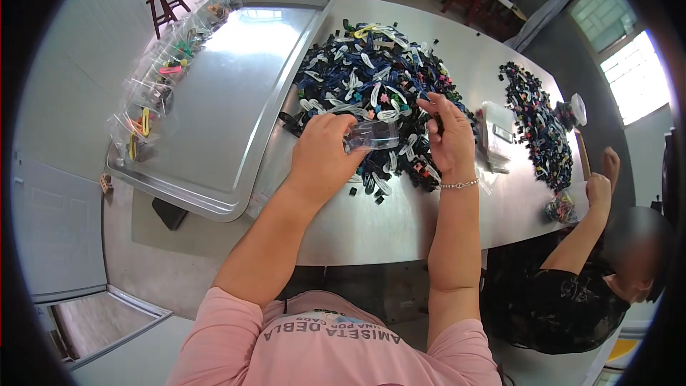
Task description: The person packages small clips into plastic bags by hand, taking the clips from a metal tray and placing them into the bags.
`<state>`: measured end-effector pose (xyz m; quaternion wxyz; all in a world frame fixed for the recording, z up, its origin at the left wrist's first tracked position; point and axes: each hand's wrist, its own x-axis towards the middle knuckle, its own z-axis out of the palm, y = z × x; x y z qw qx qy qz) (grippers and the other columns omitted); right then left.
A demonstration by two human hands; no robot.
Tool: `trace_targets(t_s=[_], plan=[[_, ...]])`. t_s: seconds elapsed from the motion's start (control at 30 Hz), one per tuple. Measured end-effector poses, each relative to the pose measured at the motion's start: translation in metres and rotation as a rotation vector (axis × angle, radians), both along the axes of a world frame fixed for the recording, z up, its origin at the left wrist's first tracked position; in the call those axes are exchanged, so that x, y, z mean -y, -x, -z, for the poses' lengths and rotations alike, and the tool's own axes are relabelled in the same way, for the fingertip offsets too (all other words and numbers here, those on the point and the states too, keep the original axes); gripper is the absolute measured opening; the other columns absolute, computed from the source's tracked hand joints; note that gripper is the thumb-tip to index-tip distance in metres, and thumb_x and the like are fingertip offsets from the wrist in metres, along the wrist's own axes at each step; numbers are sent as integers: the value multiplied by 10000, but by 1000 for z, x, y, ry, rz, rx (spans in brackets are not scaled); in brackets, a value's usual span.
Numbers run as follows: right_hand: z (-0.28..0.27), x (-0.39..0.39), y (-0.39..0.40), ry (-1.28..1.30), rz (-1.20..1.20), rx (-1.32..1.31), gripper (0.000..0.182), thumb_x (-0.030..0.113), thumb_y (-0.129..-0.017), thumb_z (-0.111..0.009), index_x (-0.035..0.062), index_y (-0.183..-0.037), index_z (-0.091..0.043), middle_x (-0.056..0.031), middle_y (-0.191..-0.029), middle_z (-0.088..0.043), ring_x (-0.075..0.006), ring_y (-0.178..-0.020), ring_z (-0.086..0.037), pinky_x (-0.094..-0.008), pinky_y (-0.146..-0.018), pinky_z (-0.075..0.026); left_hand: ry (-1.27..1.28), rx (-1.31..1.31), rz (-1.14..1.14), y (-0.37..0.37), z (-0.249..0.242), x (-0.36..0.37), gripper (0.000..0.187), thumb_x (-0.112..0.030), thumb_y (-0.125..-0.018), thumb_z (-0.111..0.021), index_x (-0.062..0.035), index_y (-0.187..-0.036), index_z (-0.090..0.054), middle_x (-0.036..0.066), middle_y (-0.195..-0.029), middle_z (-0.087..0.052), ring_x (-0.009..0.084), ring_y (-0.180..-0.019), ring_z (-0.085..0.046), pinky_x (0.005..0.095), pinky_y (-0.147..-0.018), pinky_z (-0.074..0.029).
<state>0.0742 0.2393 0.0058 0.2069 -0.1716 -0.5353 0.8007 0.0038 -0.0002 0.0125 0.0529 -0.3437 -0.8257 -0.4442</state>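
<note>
My left hand (325,146) is closed around a small clear plastic box (379,136), tilted on its side over the near part of a big heap of hair clips (357,75). Black, navy and white clips fill the heap, some with coloured flowers. To the right of the box, my right hand (454,132) has its fingers curled and pinched over the heap's right edge. A small dark hair clip (438,123) shows between those fingers, though its shape is partly hidden.
A large metal tray (207,107) lies at left, with filled plastic bags (168,71) along its far-left edge. Flat clear bags (495,136) lie right of the heap. A second clip pile (536,114) is farther right, where a co-worker (564,293) holds a filled bag (561,207).
</note>
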Motion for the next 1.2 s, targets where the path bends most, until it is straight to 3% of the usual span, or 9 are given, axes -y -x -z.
trace_targets(t_s=[0.03, 0.1, 0.13, 0.2, 0.3, 0.7, 1.0, 1.13, 1.2], plan=[[-1, -2, -1, 0, -2, 1, 307, 264, -1016, -564, 18, -1186, -629, -131, -1094, -696, -73, -681, -592, -145, -479, -432, 1, 15, 0, 0, 0, 0, 378, -179, -715, -808, -43, -1026, -642, 110, -960, -639, 315, -964, -595, 418, -830, -498], [-4, -2, -2, 314, -136, -130, 443, 356, -1054, -445, -27, -1219, -593, -162, -1125, -664, -166, -818, -640, -234, -666, -566, 1, 30, -3, 0, 0, 0, 378, -177, -714, -808, -43, -1026, -642, 110, -962, -639, 314, -966, -595, 419, -833, -499], [-6, 2, -2, 314, -140, -131, 443, 356, -1054, -445, -27, -1219, -593, -162, -1125, -664, -166, -818, -640, -234, -666, -566, 10, 17, -6, 0, 1, 0, 387, -172, -710, -810, -43, -1033, -639, 108, -974, -639, 313, -981, -594, 418, -845, -500], [-8, 11, -2, 480, -280, -302, 554, 411, -1069, -329, -60, -1262, -550, -191, -1172, -625, -278, -1000, -630, -405, -932, -550, 20, 3, -11, 1, 3, -1, 396, -167, -707, -812, -44, -1039, -637, 105, -987, -639, 311, -995, -592, 416, -856, -501], [-6, 21, 1, 540, -339, -385, 566, 416, -1066, -318, -59, -1287, -534, -197, -1194, -615, -328, -1114, -595, -485, -1046, -460, 49, -15, -28, -1, 5, -3, 435, -163, -703, -819, -40, -1075, -631, 110, -1042, -633, 313, -1041, -582, 411, -890, -499], [-23, 65, 1, 255, -192, -302, 559, 424, -1063, -318, -39, -1314, -505, -192, -1288, -571, -313, -1266, -519, -391, -1079, -397, 69, -29, -43, -5, 9, -8, 549, -179, -712, -828, -25, -1178, -583, 151, -1150, -589, 349, -1143, -533, 435, -954, -477], [-25, 85, 3, -156, -207, -303, 600, 412, -1068, -230, -66, -1333, -478, -210, -1389, -520, -309, -1311, -479, -397, -1128, -329, 67, 8, -31, -3, 13, -8, 551, -196, -735, -819, -16, -1192, -570, 166, -1180, -584, 367, -1186, -504, 439, -1006, -445], [-25, 80, 0, -205, -192, -343, 584, 400, -1068, -237, -56, -1321, -499, -197, -1382, -534, -277, -1316, -478, -388, -1125, -321, 79, 6, -26, -4, 9, -8, 541, -192, -736, -815, -22, -1189, -575, 155, -1163, -590, 357, -1155, -519, 440, -988, -452], [-33, 64, -5, -335, 9, -218, 457, 336, -1057, -401, -35, -1274, -554, -150, -1287, -614, -212, -1217, -554, -340, -1064, -387, 74, 11, -22, -4, 8, -7, 536, -187, -733, -815, -23, -1185, -578, 150, -1153, -594, 351, -1138, -527, 439, -980, -455]])
